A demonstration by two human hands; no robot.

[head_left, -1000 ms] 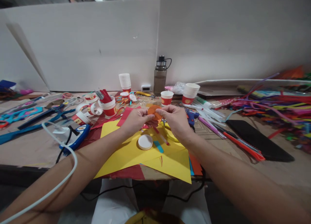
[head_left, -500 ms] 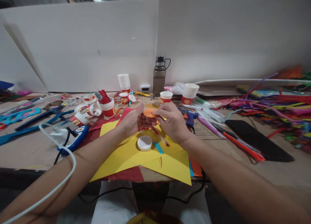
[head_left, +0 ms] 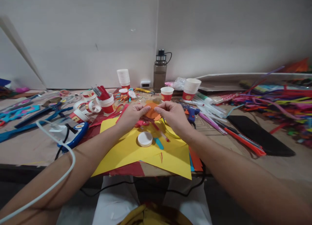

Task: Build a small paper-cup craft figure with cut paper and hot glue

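Head view: I'm seeing left hand (head_left: 132, 115), right hand (head_left: 174, 116) pinching orange paper disc (head_left: 152, 113) between them; judging it light, bendy, easily creased, best held by opposite edges.

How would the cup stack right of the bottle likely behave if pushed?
The cup stack would probably tip easily, being wider at the top than the base. It looks light, apparently thin-walled paper, and its nested cups might slide apart.
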